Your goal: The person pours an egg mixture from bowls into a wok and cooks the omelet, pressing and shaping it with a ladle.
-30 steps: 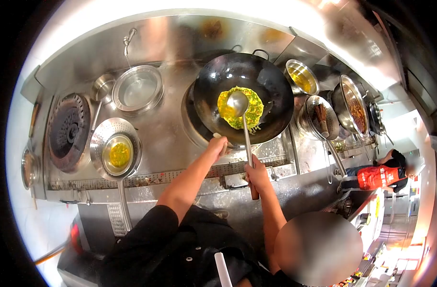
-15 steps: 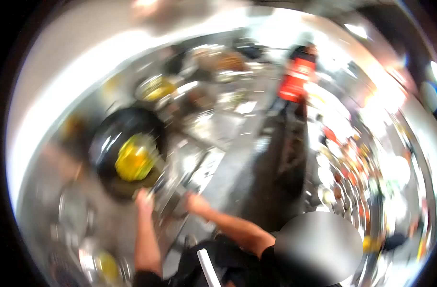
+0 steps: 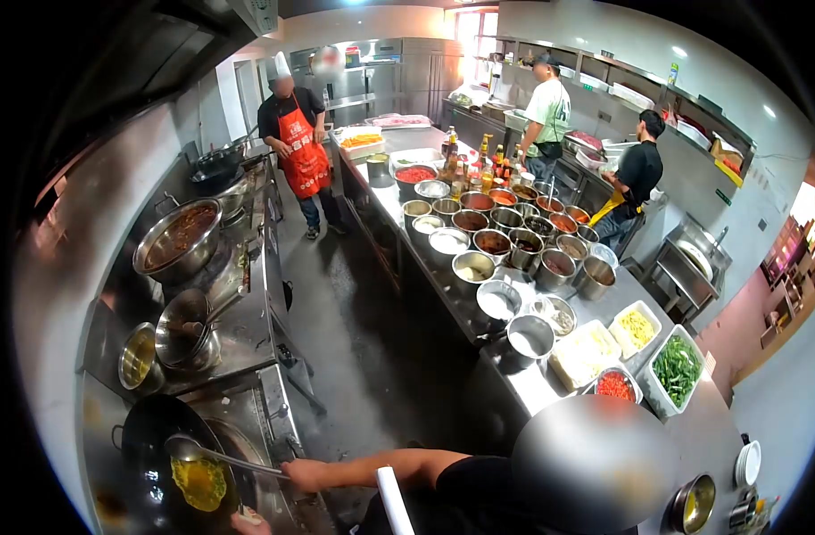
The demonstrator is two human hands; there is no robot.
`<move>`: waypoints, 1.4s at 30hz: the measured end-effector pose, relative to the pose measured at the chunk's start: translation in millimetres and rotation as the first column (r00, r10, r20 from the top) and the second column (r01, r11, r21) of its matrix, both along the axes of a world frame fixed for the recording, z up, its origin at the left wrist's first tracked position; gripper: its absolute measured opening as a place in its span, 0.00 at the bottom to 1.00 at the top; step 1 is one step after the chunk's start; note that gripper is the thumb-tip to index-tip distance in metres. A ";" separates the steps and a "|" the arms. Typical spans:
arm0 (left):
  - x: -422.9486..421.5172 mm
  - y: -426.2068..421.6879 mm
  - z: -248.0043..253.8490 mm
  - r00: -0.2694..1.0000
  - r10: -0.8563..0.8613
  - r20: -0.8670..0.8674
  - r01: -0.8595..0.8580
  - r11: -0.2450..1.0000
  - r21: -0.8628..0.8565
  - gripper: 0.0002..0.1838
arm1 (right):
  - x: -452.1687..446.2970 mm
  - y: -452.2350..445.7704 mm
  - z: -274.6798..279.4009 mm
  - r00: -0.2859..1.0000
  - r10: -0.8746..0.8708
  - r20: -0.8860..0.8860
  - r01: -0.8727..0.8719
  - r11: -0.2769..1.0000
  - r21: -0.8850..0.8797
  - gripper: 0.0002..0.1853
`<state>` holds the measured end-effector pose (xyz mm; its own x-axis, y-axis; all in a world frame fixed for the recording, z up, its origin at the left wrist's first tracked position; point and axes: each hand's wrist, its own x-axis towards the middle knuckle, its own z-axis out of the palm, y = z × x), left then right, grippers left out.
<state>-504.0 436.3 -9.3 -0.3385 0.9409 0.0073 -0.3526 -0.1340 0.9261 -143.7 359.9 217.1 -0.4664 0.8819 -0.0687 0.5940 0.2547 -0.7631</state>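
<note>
At the lower left a dark wok (image 3: 138, 459) sits on the stove, with a flat yellow egg (image 3: 198, 486) inside. My right hand (image 3: 307, 475) is closed round the long handle of a metal ladle (image 3: 186, 448). The ladle's bowl is over the wok, at the egg's upper edge. My left hand (image 3: 250, 522) shows only in part at the bottom edge. It is closed at the wok's near rim, where a pale bit, perhaps cloth, shows by the fingers. The wok's far loop handle points left.
A pot of yellow liquid (image 3: 140, 357), stacked strainers (image 3: 186, 325) and a large basin of red-brown food (image 3: 182, 241) line the stove. Across the aisle stands a steel counter (image 3: 407, 192) with several seasoning pots. A person in a red apron (image 3: 302, 152) stands in the aisle; two others work behind.
The view has swung to the right and sharpened, so the wok and both hands now appear lower. My left hand has mostly left the picture. The ladle's bowl now shows clearly over the egg.
</note>
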 end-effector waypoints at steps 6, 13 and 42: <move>9.5 -31.2 24.0 0.888 0.209 0.409 -0.098 0.956 -0.275 0.14 | 5.3 10.2 -43.1 0.985 -0.111 -0.133 0.121 0.990 0.074 0.16; 72.6 -57.4 87.6 0.820 0.198 0.538 -0.083 0.970 -0.229 0.06 | 33.7 28.1 -38.3 0.998 0.051 0.036 -0.057 0.982 0.182 0.15; 146.7 -116.6 229.0 0.705 0.316 0.635 -0.004 0.897 -0.442 0.04 | 40.0 16.8 65.7 0.994 -0.079 -0.072 0.052 0.946 -0.320 0.08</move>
<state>-357.3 319.7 219.7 -0.2474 0.7393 -0.6263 -0.9050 0.0546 0.4219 -103.8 376.8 282.7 -0.4239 0.8496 -0.3139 0.5326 -0.0464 -0.8451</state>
